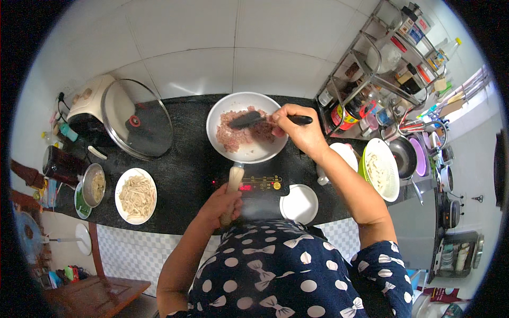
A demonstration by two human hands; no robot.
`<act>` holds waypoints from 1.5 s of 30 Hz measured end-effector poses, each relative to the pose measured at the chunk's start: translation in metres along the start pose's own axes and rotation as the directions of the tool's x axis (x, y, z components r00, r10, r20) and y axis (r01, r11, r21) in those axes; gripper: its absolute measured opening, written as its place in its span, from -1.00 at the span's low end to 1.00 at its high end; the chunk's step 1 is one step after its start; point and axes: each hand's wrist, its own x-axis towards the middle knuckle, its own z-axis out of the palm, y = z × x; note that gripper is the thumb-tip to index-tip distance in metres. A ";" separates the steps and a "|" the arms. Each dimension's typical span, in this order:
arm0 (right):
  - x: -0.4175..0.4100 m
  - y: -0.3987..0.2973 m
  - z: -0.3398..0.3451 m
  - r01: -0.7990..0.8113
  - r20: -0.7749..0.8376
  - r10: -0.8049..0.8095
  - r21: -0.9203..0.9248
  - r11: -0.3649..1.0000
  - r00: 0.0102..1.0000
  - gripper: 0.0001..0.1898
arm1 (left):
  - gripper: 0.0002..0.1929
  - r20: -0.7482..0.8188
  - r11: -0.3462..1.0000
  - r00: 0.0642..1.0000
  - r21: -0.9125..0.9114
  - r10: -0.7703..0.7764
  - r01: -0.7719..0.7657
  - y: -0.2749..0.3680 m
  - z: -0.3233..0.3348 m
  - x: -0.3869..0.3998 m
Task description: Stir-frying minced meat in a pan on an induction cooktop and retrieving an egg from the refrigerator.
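Observation:
My left hand point(223, 203) is wrapped around the beige handle point(236, 179) of a white frying pan point(214, 104). The pan sits on a black induction cooktop with a lit control panel point(260, 185). Pinkish minced meat point(234, 140), partly greyed, lies spread over the pan's middle and left. In my right hand point(299, 126) is a black spatula point(247, 120). Its blade rests in the meat, and its handle end sticks out to the right of my fist. Part of the meat is hidden behind my right fingers.
Left of the pan stand a glass lid point(137, 119), a plate of pale shredded food point(137, 196) and a metal bowl point(94, 186). On the right are a white round dish point(299, 203), a white colander point(381, 171), a dark wok point(402, 157) and a metal rack point(372, 75) of jars and bottles.

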 end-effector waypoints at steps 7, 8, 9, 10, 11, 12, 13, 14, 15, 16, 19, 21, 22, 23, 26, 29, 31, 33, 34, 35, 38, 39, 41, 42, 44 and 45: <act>-0.035 0.027 0.009 0.193 -0.004 -0.194 -0.103 0.976 0.981 -0.86 | -0.73 0.012 1.000 1.000 -0.008 0.025 -0.025 -0.003 -0.005 0.005; -0.035 0.014 0.002 0.085 0.000 -0.085 -0.073 0.994 0.996 -0.86 | -0.72 0.035 0.999 0.998 -0.019 0.043 -0.042 -0.004 -0.006 0.005; -0.036 0.003 -0.005 0.029 0.001 -0.029 -0.018 0.999 1.000 -0.84 | -0.71 0.057 0.998 0.996 -0.030 0.062 -0.060 -0.005 -0.008 0.003; -0.035 -0.010 -0.009 -0.025 0.002 0.025 0.037 0.999 1.000 -0.83 | -0.71 0.053 0.998 0.997 -0.030 0.065 -0.063 -0.004 -0.008 0.003; -0.034 -0.036 -0.006 -0.088 -0.028 0.089 0.054 0.995 0.996 -0.75 | -0.67 0.038 0.999 0.998 -0.015 0.048 -0.048 -0.003 -0.010 0.001; -0.032 -0.053 -0.009 -0.141 -0.030 0.141 -0.020 0.990 0.990 -0.68 | -0.64 0.030 1.000 0.999 0.003 0.030 -0.031 -0.002 -0.009 0.000; -0.030 -0.061 -0.008 -0.184 -0.018 0.184 -0.025 0.983 0.983 -0.66 | -0.64 0.024 0.999 0.999 0.004 0.032 -0.032 -0.002 -0.008 0.000; -0.026 -0.064 -0.005 -0.226 -0.006 0.226 -0.031 0.974 0.974 -0.65 | -0.67 0.033 0.999 0.999 -0.017 0.040 -0.040 -0.003 -0.006 0.001; -0.023 -0.056 0.002 -0.199 0.032 0.198 0.020 0.980 0.980 -0.65 | -0.70 0.042 0.998 0.998 -0.038 0.049 -0.047 -0.005 -0.006 0.002; -0.020 -0.045 0.011 -0.172 0.065 0.168 0.070 0.983 0.984 -0.66 | -0.70 0.037 0.998 0.998 -0.035 0.051 -0.050 -0.006 -0.006 0.003; -0.006 -0.026 0.037 -0.110 0.060 0.106 0.057 0.992 0.993 -0.72 | -0.70 0.028 0.997 0.998 -0.051 0.058 -0.057 -0.009 -0.009 0.007; 0.003 -0.022 0.047 -0.060 0.058 0.056 0.069 0.996 0.997 -0.73 | -0.70 0.050 0.999 0.998 -0.026 0.025 -0.023 -0.010 -0.013 0.007; 0.009 -0.020 0.047 -0.058 0.019 0.057 0.060 0.996 0.998 -0.74 | -0.70 0.054 0.999 0.998 -0.025 0.027 -0.025 -0.009 -0.012 0.007; 0.015 -0.016 0.046 -0.058 -0.021 0.059 0.051 0.997 0.998 -0.75 | -0.70 0.034 0.999 0.999 -0.031 0.019 -0.018 -0.009 -0.010 0.006; 0.029 0.011 0.041 0.100 -0.083 -0.103 -0.040 0.994 0.991 -0.78 | -0.69 0.016 1.000 1.000 -0.021 0.023 -0.022 -0.006 -0.006 0.006; 0.010 0.029 0.037 0.113 -0.015 -0.116 -0.109 0.988 0.993 -0.82 | -0.69 0.015 0.999 0.999 -0.010 0.032 -0.032 -0.006 -0.008 0.007; 0.001 0.029 0.024 0.193 0.009 -0.195 -0.194 0.962 0.981 -0.82 | -0.68 0.027 0.999 0.999 -0.014 0.029 -0.029 -0.005 -0.008 0.010; -0.005 0.005 0.004 0.088 0.013 -0.087 -0.126 0.988 0.996 -0.81 | -0.69 0.076 0.998 0.995 0.010 0.063 -0.064 -0.005 -0.014 0.006; -0.009 -0.012 -0.005 -0.010 0.031 0.011 -0.048 0.999 0.999 -0.81 | -0.69 0.085 0.998 0.994 0.016 0.063 -0.064 -0.005 -0.013 0.003; -0.010 -0.022 -0.018 -0.029 0.059 0.037 -0.117 0.993 0.998 -0.78 | -0.69 0.075 0.999 0.996 0.026 0.042 -0.044 -0.003 -0.012 0.002; -0.018 -0.051 -0.030 -0.186 0.045 0.192 -0.101 0.977 0.980 -0.76 | -0.69 0.057 0.999 0.998 0.025 0.033 -0.035 -0.007 -0.013 0.007; -0.016 -0.048 -0.027 -0.212 0.081 0.220 -0.100 0.972 0.972 -0.75 | -0.69 0.051 0.999 0.998 0.006 0.035 -0.035 -0.009 -0.016 0.010; -0.014 -0.032 -0.023 -0.293 0.017 0.294 -0.057 0.955 0.956 -0.74 | -0.69 0.060 1.000 0.998 0.022 0.020 -0.021 -0.002 -0.008 0.005; -0.011 -0.025 -0.023 -0.287 0.012 0.288 -0.053 0.956 0.958 -0.74 | -0.69 0.067 1.000 0.998 0.025 0.004 -0.006 0.001 -0.004 0.003; -0.001 -0.015 -0.019 -0.145 -0.060 0.141 -0.074 0.987 0.988 -0.74 | -0.70 0.043 1.000 0.999 0.015 0.015 -0.016 -0.004 -0.009 0.005; 0.001 -0.011 -0.016 -0.168 -0.055 0.166 -0.034 0.985 0.985 -0.74 | -0.70 0.026 1.000 1.000 0.000 0.018 -0.018 -0.008 -0.011 0.006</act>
